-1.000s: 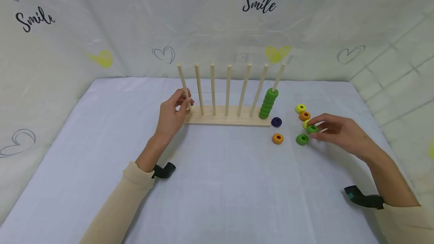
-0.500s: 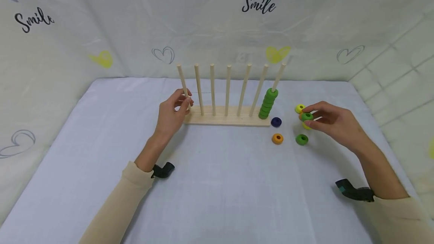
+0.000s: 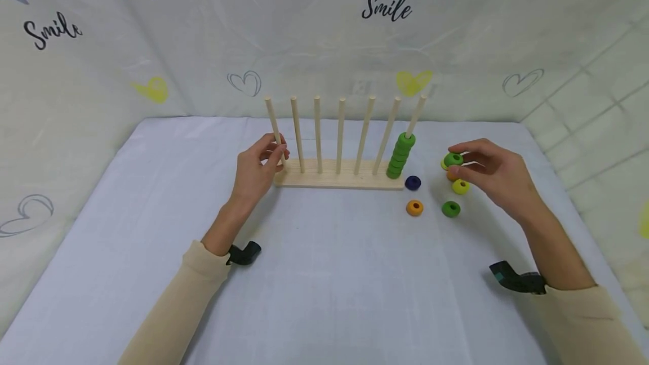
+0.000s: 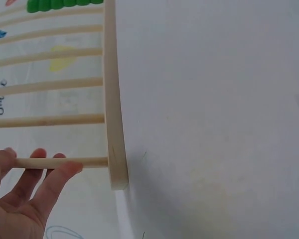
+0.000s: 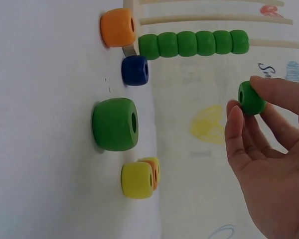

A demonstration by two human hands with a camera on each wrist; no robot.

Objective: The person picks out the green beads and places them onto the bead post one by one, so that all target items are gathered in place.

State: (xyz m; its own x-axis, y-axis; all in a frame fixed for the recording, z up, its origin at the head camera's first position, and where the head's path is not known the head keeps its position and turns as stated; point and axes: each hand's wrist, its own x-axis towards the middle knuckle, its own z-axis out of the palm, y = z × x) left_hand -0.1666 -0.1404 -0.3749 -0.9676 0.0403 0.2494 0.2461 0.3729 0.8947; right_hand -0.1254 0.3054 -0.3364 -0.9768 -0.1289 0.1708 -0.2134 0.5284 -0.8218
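Observation:
My right hand (image 3: 494, 173) pinches a green bead (image 5: 252, 98) between thumb and fingers, raised above the table. With its fingers round the leftmost peg (image 4: 92, 162), my left hand (image 3: 259, 168) holds the wooden peg rack. The rack's base (image 3: 324, 180) lies flat, and a row of upright pegs rises from it. Several green beads (image 3: 399, 156) are stacked on the rightmost peg; the other pegs carry none. Under and around the right hand lie loose beads: a green bead (image 3: 450, 209), a yellow bead (image 3: 460, 186), an orange bead partly hidden by the fingers, and another yellow one behind.
A dark blue bead (image 3: 413, 183) lies by the base's right end, with an orange bead (image 3: 414, 208) in front of it. White cloth (image 3: 324, 275) covers the table, and a printed curtain (image 3: 314, 32) hangs behind the rack.
My right hand has carried the green bead away from me and slightly left, uncovering the nearer yellow bead. The left hand stays on its peg.

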